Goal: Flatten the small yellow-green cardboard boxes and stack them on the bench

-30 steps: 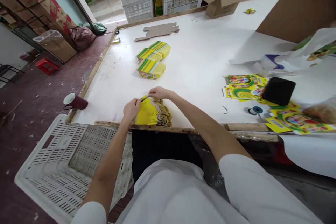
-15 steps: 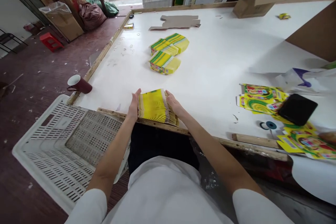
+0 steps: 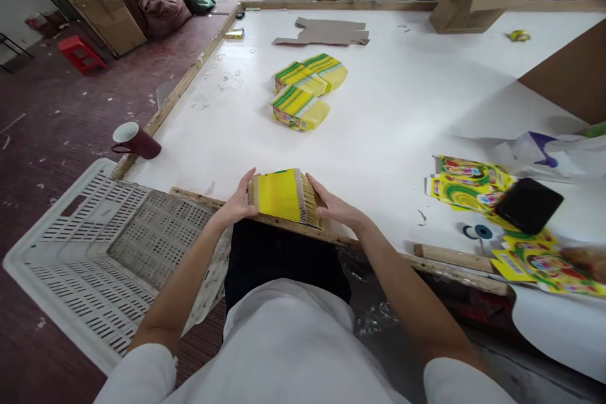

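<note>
Between my two hands is a stack of flattened yellow cartons (image 3: pixel 280 196), at the near edge of the white table (image 3: pixel 379 107). My left hand (image 3: pixel 238 201) grips its left end, thumb toward me and fingers on the far side. At the right end, my right hand (image 3: pixel 335 203) presses on the fanned edges, fingers bent round the far corner. Farther in lie several yellow-and-green carton bundles (image 3: pixel 300 107), partly overlapping one another.
A maroon mug (image 3: pixel 137 141) stands at the table's left corner above a white plastic crate (image 3: pixel 61 252). To the right are printed cartons (image 3: pixel 466 183), a black phone (image 3: pixel 529 205) and a wire spool (image 3: pixel 483 231). An open cardboard box (image 3: pixel 473 3) stands at the back.
Both hands have shifted their hold on the carton stack, their thumbs now on its near side. The stack still sits at the table edge. The view has shifted slightly.
</note>
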A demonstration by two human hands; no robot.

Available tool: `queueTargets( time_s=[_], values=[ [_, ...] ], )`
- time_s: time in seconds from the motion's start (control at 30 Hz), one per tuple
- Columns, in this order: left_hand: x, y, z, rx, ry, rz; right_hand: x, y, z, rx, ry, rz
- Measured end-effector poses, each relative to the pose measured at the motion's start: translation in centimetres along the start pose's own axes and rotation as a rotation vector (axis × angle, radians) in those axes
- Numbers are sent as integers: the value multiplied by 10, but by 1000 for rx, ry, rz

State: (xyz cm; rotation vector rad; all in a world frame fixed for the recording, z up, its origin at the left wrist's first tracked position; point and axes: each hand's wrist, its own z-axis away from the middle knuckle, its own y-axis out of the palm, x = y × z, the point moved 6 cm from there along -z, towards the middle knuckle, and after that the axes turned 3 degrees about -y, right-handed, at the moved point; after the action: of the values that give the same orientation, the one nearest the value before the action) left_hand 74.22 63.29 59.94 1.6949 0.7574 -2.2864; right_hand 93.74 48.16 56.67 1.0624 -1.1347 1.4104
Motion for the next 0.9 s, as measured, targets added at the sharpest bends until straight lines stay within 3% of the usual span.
queueTargets(
  time_s=[0.1,0.2,0.3,0.47,0.53,0.63,0.73,0.9],
  values=[
    [-3,-4,10,54,130,-317,0,5,15,85,-23,142],
    [-2,-5,10,-68,142,-428,0,10,16,-73,-32,281],
    [-5,-1,5,-163,100,-372,3,12,11,-277,-42,262],
    [-17,-9,-10,-339,-156,-139,12,-16,-4,-416,140,-25],
    [-17,-9,-17,-327,-310,-80,17,-31,-9,-396,239,-38],
    [-10,-1,-25,-204,-478,24,19,-42,-12,-326,358,-32],
    [1,5,-26,-158,-565,61,13,-41,-11,-291,430,-63],
    [5,-3,-27,-244,-556,22,13,-36,-8,-336,350,-122]
  ],
)
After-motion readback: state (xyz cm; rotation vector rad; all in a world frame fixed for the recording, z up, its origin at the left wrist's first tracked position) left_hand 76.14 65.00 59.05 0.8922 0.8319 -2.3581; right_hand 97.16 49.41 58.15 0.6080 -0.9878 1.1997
